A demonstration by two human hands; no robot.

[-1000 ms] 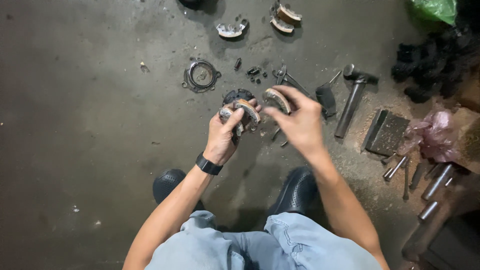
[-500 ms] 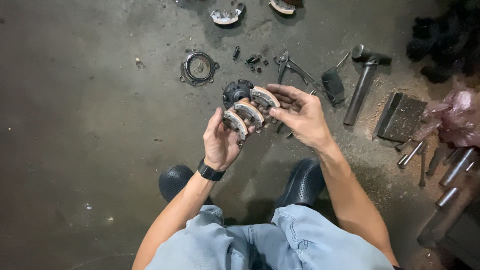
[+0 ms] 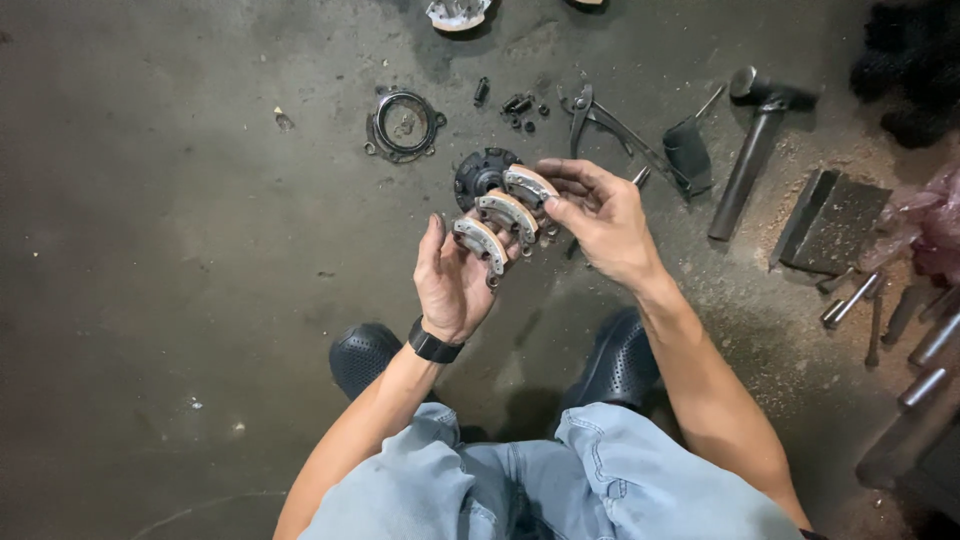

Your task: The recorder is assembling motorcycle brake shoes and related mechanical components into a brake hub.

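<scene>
Right now the left hand (image 3: 452,280) is cupping three curved shoes (image 3: 507,212) on its fingertips, grip grasping them from below. They are sitting side by side in a row running diagonally up toward the right, each arc bulging upward. The right hand (image 3: 605,222) is pinching the farthest shoe, its grip clenched on that end. Just behind them, a dark hub (image 3: 480,172) is lying on the floor (image 3: 180,230), with pliers (image 3: 600,118) and a hammer (image 3: 752,140) toward the far right edge.

This is a repair workshop. The bare concrete floor (image 3: 150,250) is dirty and stained, and on it lie a hammer (image 3: 750,150), pliers (image 3: 600,120), small bolts (image 3: 520,105), a round metal ring (image 3: 403,124) and steel rods (image 3: 925,340) near its right edge.
</scene>
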